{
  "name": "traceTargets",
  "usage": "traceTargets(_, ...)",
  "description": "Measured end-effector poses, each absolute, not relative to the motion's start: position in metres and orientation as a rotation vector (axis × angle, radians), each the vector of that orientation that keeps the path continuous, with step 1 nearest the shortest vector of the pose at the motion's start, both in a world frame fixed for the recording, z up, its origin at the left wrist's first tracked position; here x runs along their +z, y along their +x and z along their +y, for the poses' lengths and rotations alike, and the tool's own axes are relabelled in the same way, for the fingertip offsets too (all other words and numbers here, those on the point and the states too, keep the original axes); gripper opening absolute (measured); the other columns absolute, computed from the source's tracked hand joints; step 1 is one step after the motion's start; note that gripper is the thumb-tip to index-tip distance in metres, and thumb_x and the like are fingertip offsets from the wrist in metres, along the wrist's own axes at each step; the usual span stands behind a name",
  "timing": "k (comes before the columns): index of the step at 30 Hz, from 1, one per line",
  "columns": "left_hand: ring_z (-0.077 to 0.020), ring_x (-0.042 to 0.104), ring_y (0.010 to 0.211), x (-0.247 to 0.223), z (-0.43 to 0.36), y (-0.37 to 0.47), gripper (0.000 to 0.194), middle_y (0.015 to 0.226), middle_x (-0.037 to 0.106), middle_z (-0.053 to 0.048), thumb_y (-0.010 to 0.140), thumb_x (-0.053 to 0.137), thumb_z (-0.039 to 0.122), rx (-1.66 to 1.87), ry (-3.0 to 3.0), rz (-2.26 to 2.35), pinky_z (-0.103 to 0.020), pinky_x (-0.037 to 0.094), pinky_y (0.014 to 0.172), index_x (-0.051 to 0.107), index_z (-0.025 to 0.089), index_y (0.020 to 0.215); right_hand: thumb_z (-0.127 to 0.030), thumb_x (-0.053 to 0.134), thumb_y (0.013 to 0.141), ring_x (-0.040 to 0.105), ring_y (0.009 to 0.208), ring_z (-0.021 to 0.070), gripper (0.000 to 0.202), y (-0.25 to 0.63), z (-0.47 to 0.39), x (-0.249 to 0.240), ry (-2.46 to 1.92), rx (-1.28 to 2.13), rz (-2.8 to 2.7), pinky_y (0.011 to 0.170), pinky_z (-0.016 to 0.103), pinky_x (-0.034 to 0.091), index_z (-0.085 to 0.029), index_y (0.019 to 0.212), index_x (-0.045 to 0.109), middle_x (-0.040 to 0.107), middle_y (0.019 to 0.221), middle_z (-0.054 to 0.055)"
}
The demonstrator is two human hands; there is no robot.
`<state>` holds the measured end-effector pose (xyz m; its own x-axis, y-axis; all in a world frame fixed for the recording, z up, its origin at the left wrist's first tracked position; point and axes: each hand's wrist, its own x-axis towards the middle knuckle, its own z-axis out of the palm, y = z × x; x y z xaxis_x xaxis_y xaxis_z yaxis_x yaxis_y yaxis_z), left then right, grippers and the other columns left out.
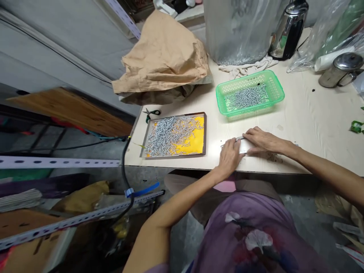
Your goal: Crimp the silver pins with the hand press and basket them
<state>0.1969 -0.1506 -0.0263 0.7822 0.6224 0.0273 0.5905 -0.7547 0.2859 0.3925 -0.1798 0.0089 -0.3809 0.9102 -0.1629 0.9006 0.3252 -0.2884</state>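
Metal, plastic, paper, wood.
Shiny metal for pins (167,133), glossy plastic for basket (275,90), matt crumpled paper for bag (167,53), smooth wood grain for table (315,117).

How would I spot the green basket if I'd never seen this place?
Start at the pale table and find the person's right hand. Just beyond it sits the green basket, holding many small metal pieces. Unlike the yellow-bottomed tray, which holds similar pieces, it has green, perforated walls.

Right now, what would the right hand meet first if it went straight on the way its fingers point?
Probably the left hand, just across the pale piece from the right hand; exact depth is unclear.
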Motion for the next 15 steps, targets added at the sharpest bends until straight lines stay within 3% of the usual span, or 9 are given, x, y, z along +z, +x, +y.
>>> traceTargets(3, -0.0312, 0.041, 0.139, -0.042, -0.179, 0.190, 0.043, 0.145, 0.047, -0.021, 0.096, 0.050, 0.026, 0.294, 2.745, 0.814, -0.051, 0.037, 0.111, 0.046, 0.013, 0.137, -0.027, 0.053, 0.094, 0.054, 0.094, 0.0247, 0.024, 0.394, -0.167, 0.008, -1.795, 0.424, -2.579, 0.078, 0.034, 0.040, -0.013, 0.109, 0.065, 0.065, 0.103, 0.014)
traceTargets(7, -0.0292, 0.040, 0.141, -0.053, -0.200, 0.189, 0.046, 0.143, 0.052, -0.020, 0.098, 0.046, 0.034, 0.328, 2.708, 0.695, -0.054, 0.032, 0.115, 0.045, 0.014, 0.140, -0.021, 0.051, 0.093, 0.054, 0.092, 0.0246, 0.019, 0.389, -0.147, 0.005, -1.896, 0.210, -2.586, 0.077, 0.035, 0.035, -0.016, 0.093, 0.069, 0.067, 0.095, 0.012)
traceTargets(10, -0.0300, 0.039, 0.142, -0.052, -0.198, 0.191, 0.051, 0.143, 0.051, -0.022, 0.097, 0.047, 0.040, 0.345, 2.670, 0.683, -0.056, 0.030, 0.117, 0.045, 0.012, 0.140, -0.019, 0.051, 0.093, 0.054, 0.091, 0.0245, 0.020, 0.375, -0.138, 0.010, -1.942, 0.144, -2.574, 0.076, 0.035, 0.033, -0.016, 0.093, 0.070, 0.067, 0.096, 0.013)
traceTargets(12, -0.0312, 0.041, 0.141, -0.046, -0.196, 0.190, 0.053, 0.142, 0.052, -0.023, 0.096, 0.048, 0.043, 0.342, 2.631, 0.645, -0.056, 0.032, 0.115, 0.047, 0.011, 0.138, -0.018, 0.052, 0.093, 0.054, 0.092, 0.0236, 0.020, 0.357, -0.139, 0.015, -1.836, 0.157, -2.632, 0.075, 0.035, 0.033, -0.018, 0.096, 0.071, 0.067, 0.101, 0.012)
traceTargets(15, -0.0284, 0.054, 0.128, -0.031, -0.202, 0.180, 0.040, 0.127, 0.064, -0.019, 0.097, 0.048, 0.042, 0.252, 2.523, 0.445, -0.047, 0.044, 0.109, 0.061, 0.014, 0.124, -0.022, 0.059, 0.091, 0.052, 0.102, 0.0239, 0.014, 0.324, -0.149, 0.021, -1.383, 0.264, -2.846, 0.075, 0.034, 0.034, -0.023, 0.093, 0.072, 0.065, 0.109, 0.008)
